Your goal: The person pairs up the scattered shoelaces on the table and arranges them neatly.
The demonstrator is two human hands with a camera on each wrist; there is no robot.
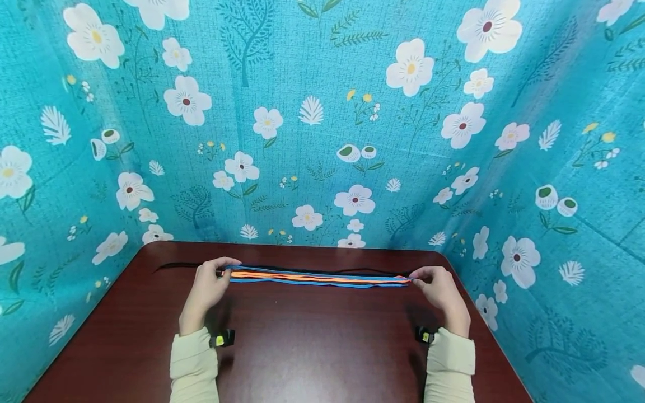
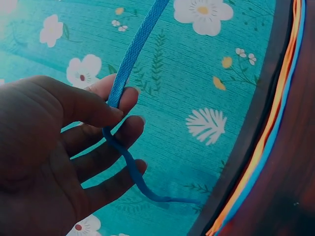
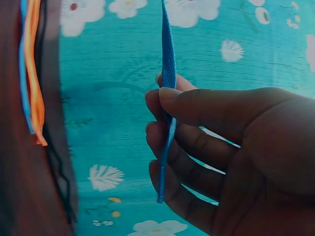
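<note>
A flat blue shoelace is stretched between the two hands. My left hand pinches it between thumb and fingers, and a loose length dangles past the fingertips in the left wrist view. At the opposite end, my right hand pinches the lace near its tip, which hangs below the thumb. Lying lengthwise on the table are orange shoelaces, with another blue shoelace along their near side. A thin black shoelace runs behind them and extends beyond the left hand.
The dark reddish-brown table has rounded far corners. A turquoise flowered curtain hangs right behind its far edge and along both sides. Small black wrist cameras sit at the cuffs.
</note>
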